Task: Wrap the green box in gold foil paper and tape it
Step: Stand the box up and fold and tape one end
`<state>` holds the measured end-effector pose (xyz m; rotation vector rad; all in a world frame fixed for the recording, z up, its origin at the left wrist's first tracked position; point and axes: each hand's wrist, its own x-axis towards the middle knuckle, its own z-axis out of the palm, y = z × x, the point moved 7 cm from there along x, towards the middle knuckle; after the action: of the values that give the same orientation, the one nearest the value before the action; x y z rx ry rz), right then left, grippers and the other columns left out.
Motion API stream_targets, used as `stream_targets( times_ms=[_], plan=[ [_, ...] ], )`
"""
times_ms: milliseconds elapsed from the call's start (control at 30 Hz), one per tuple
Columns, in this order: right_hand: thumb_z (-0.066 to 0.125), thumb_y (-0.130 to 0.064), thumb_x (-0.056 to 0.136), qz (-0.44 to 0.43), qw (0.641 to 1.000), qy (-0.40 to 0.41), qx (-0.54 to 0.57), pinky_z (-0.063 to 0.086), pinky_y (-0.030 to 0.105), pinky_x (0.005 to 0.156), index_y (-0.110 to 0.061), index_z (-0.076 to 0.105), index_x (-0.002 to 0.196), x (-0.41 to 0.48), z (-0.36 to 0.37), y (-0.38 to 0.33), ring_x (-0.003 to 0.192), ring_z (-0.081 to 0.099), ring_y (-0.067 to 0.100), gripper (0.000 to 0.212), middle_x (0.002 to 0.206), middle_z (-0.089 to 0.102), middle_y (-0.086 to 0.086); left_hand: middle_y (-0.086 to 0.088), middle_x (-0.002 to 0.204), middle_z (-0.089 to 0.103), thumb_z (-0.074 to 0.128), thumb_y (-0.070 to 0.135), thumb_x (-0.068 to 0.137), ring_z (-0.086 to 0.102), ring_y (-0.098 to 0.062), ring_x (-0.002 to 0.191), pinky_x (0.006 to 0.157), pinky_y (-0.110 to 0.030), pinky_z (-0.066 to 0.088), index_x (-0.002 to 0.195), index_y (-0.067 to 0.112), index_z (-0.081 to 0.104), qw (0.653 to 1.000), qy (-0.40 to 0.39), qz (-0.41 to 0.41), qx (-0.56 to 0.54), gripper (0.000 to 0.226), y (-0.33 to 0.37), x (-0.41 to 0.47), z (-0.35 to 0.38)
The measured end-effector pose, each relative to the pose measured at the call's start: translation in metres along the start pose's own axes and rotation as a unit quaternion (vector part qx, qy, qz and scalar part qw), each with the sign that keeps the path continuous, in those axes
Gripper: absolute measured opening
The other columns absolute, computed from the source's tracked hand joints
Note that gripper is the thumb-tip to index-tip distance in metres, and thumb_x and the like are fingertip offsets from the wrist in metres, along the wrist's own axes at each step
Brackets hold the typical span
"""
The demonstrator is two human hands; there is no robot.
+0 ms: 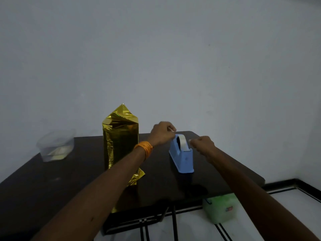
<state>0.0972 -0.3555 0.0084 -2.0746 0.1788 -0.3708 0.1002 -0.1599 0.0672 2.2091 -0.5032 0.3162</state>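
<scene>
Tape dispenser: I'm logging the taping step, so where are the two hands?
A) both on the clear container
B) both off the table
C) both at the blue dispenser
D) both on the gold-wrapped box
C: the left hand, pinching tape, and the right hand are both up at the blue tape dispenser, with the gold-wrapped box standing to its left.

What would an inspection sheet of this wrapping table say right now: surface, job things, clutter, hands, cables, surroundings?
Surface: dark table.
Job's things: gold-wrapped box upright, top folded to a point, loose foil at its foot; blue tape dispenser right of it, holding tape.
Clutter: clear container at the far left corner.
Hands: left hand pinches the tape end above the roll; right hand curled beside the roll, grip unclear.
Cables: nothing seen.
Surroundings: wall; tiled floor; green package on the floor.
</scene>
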Motion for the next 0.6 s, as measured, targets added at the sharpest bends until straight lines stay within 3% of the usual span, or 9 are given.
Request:
stream_targets(
  times_ms=[133,200,267,400,500,600],
  plan=[
    [0.063,-0.031,0.095,0.078,0.995,-0.054,0.021,0.035,0.024,0.052,-0.001,0.066,0.106,-0.005,0.015,0.022,0.06,0.047,0.012,0.032,0.077,0.057,0.005,-0.013,0.109,0.069,0.076,0.014,0.079,0.066,-0.03,0.1,0.083,-0.046,0.059,0.107,0.003,0.071,0.991,-0.119,-0.048,0.035,0.03,-0.028,-0.009,0.056],
    [0.065,-0.026,0.094,0.091,0.992,-0.055,0.067,0.031,0.023,0.048,0.005,0.065,0.112,-0.005,0.019,0.025,0.055,0.044,0.012,0.036,0.071,0.055,0.003,-0.011,0.11,0.069,0.082,0.028,0.076,0.066,-0.027,0.1,0.082,-0.043,0.059,0.11,0.004,0.07,0.988,-0.135,-0.056,0.04,0.043,-0.037,-0.011,0.074],
    [0.068,-0.022,0.092,0.1,0.988,-0.049,0.108,0.031,0.023,0.048,0.007,0.066,0.112,-0.004,0.021,0.027,0.056,0.046,0.012,0.035,0.072,0.057,0.003,-0.011,0.102,0.068,0.084,0.035,0.073,0.065,-0.026,0.094,0.079,-0.041,0.055,0.101,0.004,0.07,0.989,-0.125,-0.042,0.06,0.044,-0.04,-0.008,0.085],
    [0.071,-0.015,0.088,0.112,0.982,-0.057,0.14,0.033,0.021,0.044,0.006,0.068,0.106,-0.001,0.026,0.024,0.054,0.047,0.012,0.028,0.07,0.058,0.005,-0.009,0.079,0.063,0.084,0.033,0.074,0.056,-0.02,0.072,0.067,-0.038,0.047,0.072,0.011,0.062,0.995,-0.079,-0.024,0.062,0.031,-0.045,-0.002,0.089],
    [0.074,-0.01,0.086,0.114,0.983,-0.041,0.138,0.033,0.018,0.036,0.001,0.067,0.088,0.004,0.028,0.022,0.05,0.046,0.011,0.013,0.067,0.057,0.006,-0.012,0.089,0.071,0.085,0.036,0.072,0.064,-0.024,0.078,0.068,-0.035,0.048,0.081,0.01,0.07,0.996,-0.074,-0.024,0.05,0.031,-0.051,0.0,0.09],
    [0.074,-0.012,0.086,0.101,0.987,-0.014,0.121,0.035,0.02,0.042,-0.008,0.061,0.069,0.011,0.027,0.016,0.054,0.05,0.011,0.022,0.069,0.058,0.006,-0.009,0.097,0.073,0.085,0.039,0.07,0.068,-0.024,0.089,0.075,-0.038,0.056,0.092,0.009,0.073,0.996,-0.069,-0.033,0.048,0.04,-0.056,0.001,0.092]
  ],
)
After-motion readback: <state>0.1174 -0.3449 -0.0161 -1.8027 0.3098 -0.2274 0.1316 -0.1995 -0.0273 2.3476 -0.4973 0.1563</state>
